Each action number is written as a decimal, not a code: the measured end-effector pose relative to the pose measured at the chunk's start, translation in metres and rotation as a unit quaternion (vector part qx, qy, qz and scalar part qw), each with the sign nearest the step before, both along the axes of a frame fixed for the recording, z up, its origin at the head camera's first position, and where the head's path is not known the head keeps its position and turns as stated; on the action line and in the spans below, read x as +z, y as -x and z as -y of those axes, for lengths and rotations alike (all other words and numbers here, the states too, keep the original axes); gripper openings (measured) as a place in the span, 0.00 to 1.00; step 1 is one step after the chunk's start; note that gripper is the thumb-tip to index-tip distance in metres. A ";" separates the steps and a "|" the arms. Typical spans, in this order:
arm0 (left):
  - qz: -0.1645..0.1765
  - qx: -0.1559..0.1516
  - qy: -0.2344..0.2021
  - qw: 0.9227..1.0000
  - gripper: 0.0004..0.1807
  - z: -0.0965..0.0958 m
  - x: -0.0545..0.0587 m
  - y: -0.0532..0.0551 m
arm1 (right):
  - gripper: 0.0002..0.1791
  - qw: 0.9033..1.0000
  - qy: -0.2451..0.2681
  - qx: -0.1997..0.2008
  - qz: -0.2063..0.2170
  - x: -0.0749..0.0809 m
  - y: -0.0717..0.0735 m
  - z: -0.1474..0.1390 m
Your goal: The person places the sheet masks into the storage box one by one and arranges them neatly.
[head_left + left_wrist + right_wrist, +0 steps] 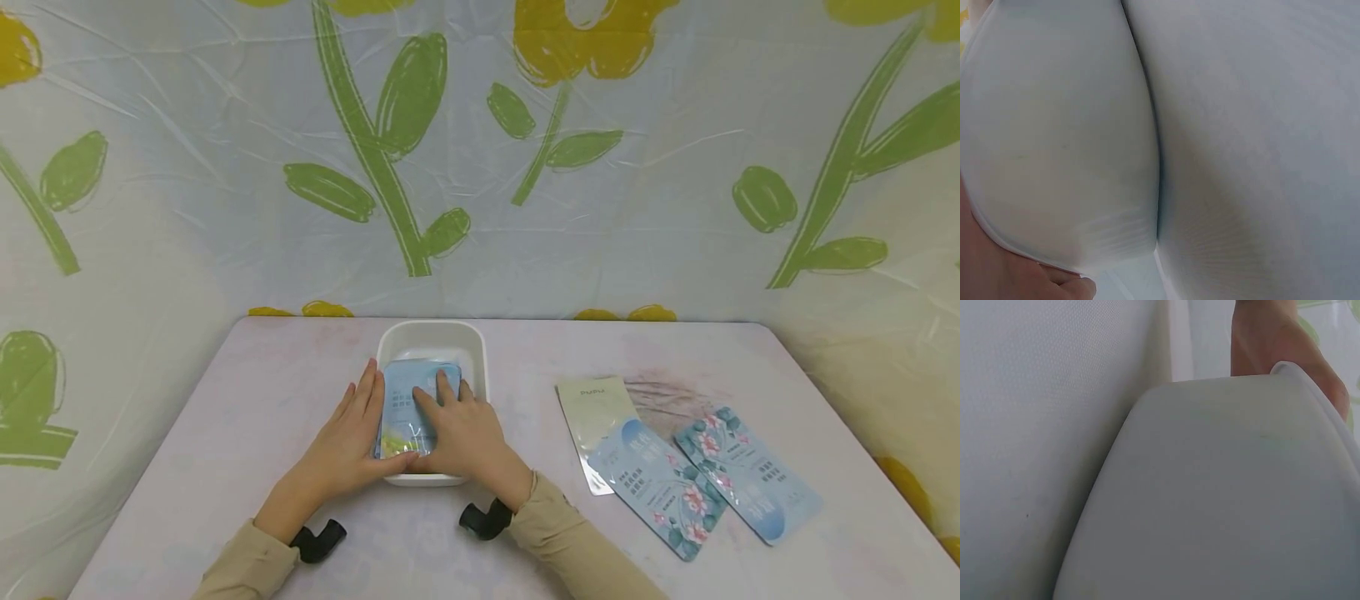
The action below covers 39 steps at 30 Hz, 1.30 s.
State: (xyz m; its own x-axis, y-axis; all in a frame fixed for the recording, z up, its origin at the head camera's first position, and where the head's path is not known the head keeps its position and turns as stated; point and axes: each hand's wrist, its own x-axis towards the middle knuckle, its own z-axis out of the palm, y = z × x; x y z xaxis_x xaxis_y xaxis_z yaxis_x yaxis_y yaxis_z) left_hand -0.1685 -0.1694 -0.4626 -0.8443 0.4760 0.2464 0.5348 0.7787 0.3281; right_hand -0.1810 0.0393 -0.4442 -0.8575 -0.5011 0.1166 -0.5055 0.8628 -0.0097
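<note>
A blue face mask packet (pixel 401 412) lies face up in a white plastic tray (pixel 433 327), in the head view. My left hand (pixel 337 450) lies along the packet's left side with straight fingers, its thumb reaching across the near edge. From the right, my right hand (pixel 472 437) rests on the packet with fingers spread over its face. Both thumbs come close together at the tray's near end. The tray's pale outer wall fills much of the left wrist view, with part of a hand at its rim. In the right wrist view the wall (pixel 1210 487) again hides the packet.
To the right on the pale table (pixel 315 358) lie two blue packets with pink flowers, one at the centre (pixel 660 483) and one farther right (pixel 750 475). A cream packet (pixel 596 417) lies partly beneath the nearer one. A flower-printed curtain (pixel 645 242) stands behind.
</note>
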 end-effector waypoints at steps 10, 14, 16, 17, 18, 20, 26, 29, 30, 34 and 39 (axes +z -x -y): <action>0.007 0.004 -0.003 1.000 0.65 -0.001 0.001 -0.001 | 0.52 1.000 0.019 -0.004 -0.015 0.002 -0.002 0.001; 0.006 0.005 -0.002 1.000 0.65 -0.001 0.001 -0.001 | 0.51 0.999 0.026 -0.007 -0.018 0.001 -0.002 0.002; 0.004 0.005 -0.002 1.000 0.65 -0.001 0.001 -0.001 | 0.51 0.999 0.031 -0.008 -0.019 0.001 -0.002 0.002; 0.005 0.005 -0.001 1.000 0.66 -0.001 0.000 -0.001 | 0.50 0.999 0.034 -0.009 -0.019 0.001 -0.002 0.002; 0.005 0.006 -0.001 1.000 0.66 -0.001 0.000 -0.001 | 0.50 0.999 0.036 -0.009 -0.020 0.001 -0.002 0.002; 0.010 0.007 0.000 1.000 0.66 -0.001 0.001 -0.001 | 0.49 0.999 0.043 -0.010 -0.021 0.000 -0.001 0.002; 0.015 0.008 0.003 1.000 0.66 -0.002 0.002 -0.001 | 0.34 0.985 0.172 -0.013 -0.005 0.001 0.001 -0.002; 0.014 0.010 0.005 1.000 0.66 -0.001 0.001 -0.002 | 0.25 0.959 0.284 0.004 0.022 0.005 0.002 -0.008; 0.016 0.012 0.006 1.000 0.66 0.000 0.000 -0.002 | 0.22 0.946 0.321 0.013 0.035 0.006 0.003 -0.010; 0.025 0.017 0.006 1.000 0.67 -0.001 -0.001 -0.002 | 0.16 0.896 0.435 0.043 0.084 0.011 0.005 -0.025; 0.034 0.021 0.003 0.999 0.67 -0.003 0.001 -0.001 | 0.13 0.869 0.485 0.032 0.094 0.020 0.007 -0.053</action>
State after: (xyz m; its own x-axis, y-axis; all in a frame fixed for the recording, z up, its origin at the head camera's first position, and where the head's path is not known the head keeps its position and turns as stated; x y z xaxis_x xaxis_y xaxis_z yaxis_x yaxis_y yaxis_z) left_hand -0.1673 -0.1667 -0.4620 -0.8786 0.4402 0.1849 0.4774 0.8024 0.3582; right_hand -0.1875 0.0926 -0.4239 -0.8815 -0.2930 0.3703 -0.4621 0.3735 -0.8044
